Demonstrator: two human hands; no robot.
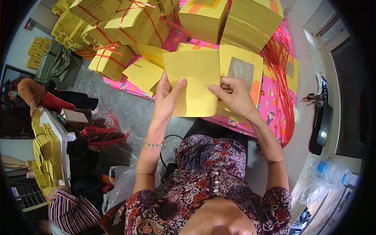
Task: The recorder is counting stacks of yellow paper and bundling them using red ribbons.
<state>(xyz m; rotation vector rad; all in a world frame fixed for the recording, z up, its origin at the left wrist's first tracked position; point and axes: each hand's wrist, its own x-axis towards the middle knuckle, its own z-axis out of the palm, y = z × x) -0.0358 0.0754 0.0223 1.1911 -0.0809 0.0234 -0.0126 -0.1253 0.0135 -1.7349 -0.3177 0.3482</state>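
My left hand and my right hand hold a yellow paper stack upright between them, above the near edge of the table. Its near face carries fine lines running across; how thick it is I cannot tell. The left thumb lies on that face near the left edge, and the right thumb presses its right edge. The fingers behind are partly hidden. Just behind my right hand lies yellow paper with a grey square patch and an orange border. Loose yellow sheets lie on the table left of my left hand.
Tall yellow paper stacks stand along the back of the pink patterned table. Bundles tied with red ribbon are at the back left. Long red strips hang over the right side. Two people work at a left table with folded yellow paper.
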